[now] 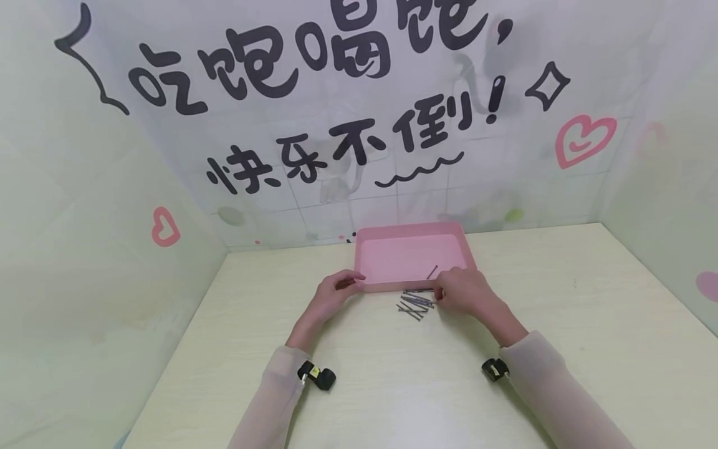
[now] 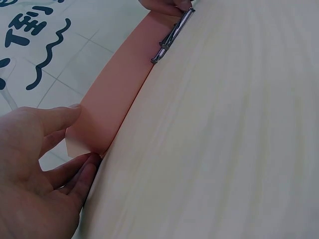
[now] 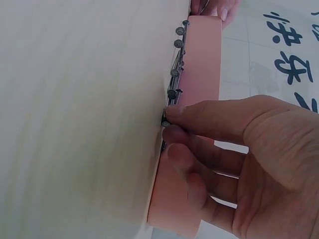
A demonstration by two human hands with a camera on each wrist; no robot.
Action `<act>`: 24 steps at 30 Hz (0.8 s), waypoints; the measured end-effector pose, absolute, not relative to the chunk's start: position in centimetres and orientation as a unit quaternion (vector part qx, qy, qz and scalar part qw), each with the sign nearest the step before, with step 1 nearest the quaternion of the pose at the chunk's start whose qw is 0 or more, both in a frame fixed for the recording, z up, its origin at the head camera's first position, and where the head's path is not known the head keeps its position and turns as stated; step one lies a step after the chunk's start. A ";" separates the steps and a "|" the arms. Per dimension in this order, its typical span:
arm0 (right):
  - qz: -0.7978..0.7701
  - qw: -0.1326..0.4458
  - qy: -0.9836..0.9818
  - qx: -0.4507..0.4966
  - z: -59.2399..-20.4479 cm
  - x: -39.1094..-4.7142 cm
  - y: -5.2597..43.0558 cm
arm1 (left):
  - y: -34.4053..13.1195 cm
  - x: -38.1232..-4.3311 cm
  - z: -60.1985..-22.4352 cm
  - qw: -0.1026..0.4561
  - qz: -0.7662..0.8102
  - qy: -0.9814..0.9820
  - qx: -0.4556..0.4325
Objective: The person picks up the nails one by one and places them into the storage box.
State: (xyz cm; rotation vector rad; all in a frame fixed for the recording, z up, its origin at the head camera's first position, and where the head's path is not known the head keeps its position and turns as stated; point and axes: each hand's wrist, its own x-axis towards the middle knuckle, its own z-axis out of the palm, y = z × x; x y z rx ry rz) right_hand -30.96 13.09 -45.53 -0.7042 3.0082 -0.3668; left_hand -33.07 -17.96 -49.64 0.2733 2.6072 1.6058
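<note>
A shallow pink tray stands on the table, with one nail lying in it near the front right. Just in front of its front wall, a small heap of dark metal nails lies on the tabletop. My left hand holds the tray's front left corner, thumb at the upper edge and fingers curled at the bottom. At the right end of the heap, my right hand pinches a nail between thumb and forefinger, its other fingers loosely bent beside the tray's front wall.
Behind the tray rises a white wall sheet with dark lettering and pink hearts. Similar sheets close off the left and right sides. The pale wooden table extends toward me on both sides of my forearms.
</note>
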 end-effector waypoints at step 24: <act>-0.148 0.003 0.964 -0.221 -44.7 -31.2 13.6 | -17.9 -33.0 -49.5 0.034 0.523 0.848 0.086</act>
